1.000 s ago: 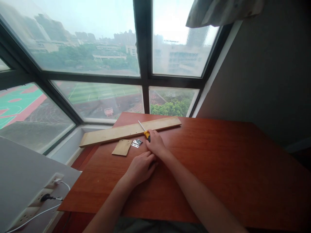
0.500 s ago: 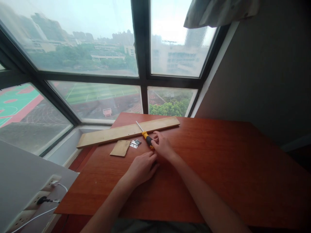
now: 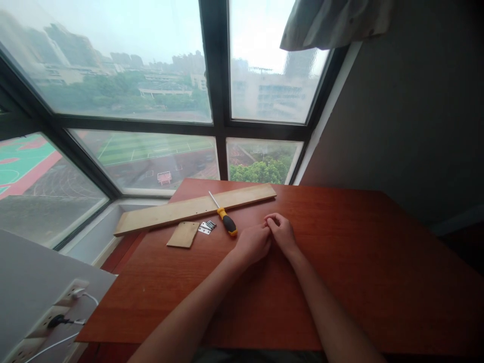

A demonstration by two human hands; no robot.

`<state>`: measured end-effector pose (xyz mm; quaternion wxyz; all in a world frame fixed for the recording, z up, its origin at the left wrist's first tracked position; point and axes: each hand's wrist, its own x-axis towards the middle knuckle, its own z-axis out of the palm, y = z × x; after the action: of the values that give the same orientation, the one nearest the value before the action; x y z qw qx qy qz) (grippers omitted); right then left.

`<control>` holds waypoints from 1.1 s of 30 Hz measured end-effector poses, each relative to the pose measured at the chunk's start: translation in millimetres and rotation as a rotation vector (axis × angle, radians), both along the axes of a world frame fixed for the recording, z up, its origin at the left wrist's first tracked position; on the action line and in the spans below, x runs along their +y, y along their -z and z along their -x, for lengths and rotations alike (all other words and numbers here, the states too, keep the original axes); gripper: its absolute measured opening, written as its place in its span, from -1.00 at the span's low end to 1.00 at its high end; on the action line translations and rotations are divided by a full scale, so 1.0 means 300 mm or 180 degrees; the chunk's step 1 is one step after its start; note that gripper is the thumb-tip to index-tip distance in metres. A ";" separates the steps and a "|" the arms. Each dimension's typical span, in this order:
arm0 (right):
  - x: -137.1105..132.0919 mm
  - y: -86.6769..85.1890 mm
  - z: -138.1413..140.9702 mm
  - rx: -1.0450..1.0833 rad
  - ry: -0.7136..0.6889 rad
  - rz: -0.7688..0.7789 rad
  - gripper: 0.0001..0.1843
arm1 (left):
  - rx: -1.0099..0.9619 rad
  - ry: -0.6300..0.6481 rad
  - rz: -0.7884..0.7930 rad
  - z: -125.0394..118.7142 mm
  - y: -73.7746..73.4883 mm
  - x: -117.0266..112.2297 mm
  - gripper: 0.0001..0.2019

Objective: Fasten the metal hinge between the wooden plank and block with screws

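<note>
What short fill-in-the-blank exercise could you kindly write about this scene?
1. The long, flat, pale board crossed by the yellow-and-black-handled metal screwdriver is made of ____.
2. Small silver metal pieces lie between the small, squarish, pale wooden piece and the ____'s handle.
3. Of the two bare hands, the ____ one is nearer the screwdriver.

Missing words: wood; screwdriver; left.

And here's the desk (image 3: 359,272), glossy reddish-brown! Ahead of the left hand (image 3: 254,243), a long pale board (image 3: 170,213) slants across, one end jutting past the edge. Just beside that hand, the screwdriver (image 3: 228,223), shaft over the board; farther left, metal plates (image 3: 204,230), screws (image 3: 211,225), then a small wooden piece (image 3: 183,235).
</note>
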<state>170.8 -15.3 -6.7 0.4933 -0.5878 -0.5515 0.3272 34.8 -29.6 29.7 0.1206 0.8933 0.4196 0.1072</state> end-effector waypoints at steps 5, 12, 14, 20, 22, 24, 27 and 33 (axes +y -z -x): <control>-0.004 0.003 0.016 -0.0166 0.0094 -0.0035 -0.81 | -0.0357 -0.0179 -0.0127 0.010 0.042 0.000 -0.73; -0.009 -0.006 0.028 -0.0345 0.0030 -0.0100 -0.82 | -0.0407 0.0002 -0.0105 0.036 0.057 -0.001 -0.78; -0.010 -0.009 0.029 -0.0386 0.0025 -0.0107 -0.81 | -0.0398 0.0006 -0.0078 0.036 0.058 0.002 -0.79; -0.004 -0.008 0.030 -0.0521 -0.0031 -0.0081 -0.82 | -0.0440 0.0016 -0.0063 0.039 0.053 0.005 -0.81; -0.002 -0.009 0.028 -0.0563 -0.0072 -0.0059 -0.82 | -0.0465 0.0035 -0.0065 0.041 0.051 0.004 -0.81; -0.001 -0.011 0.027 -0.0606 -0.0104 -0.0037 -0.82 | -0.0492 0.0058 -0.0058 0.043 0.050 0.004 -0.80; -0.002 -0.015 0.026 -0.0663 -0.0138 -0.0011 -0.81 | -0.0532 0.0078 -0.0064 0.046 0.054 0.005 -0.79; -0.002 -0.016 0.026 -0.0718 -0.0172 0.0002 -0.81 | -0.0518 0.0099 -0.0065 0.047 0.059 0.007 -0.79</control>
<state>163.1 -15.8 -2.0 0.4188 -0.6060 -0.6190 0.2723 20.6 -27.5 11.8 0.1469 0.8891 0.3934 0.1819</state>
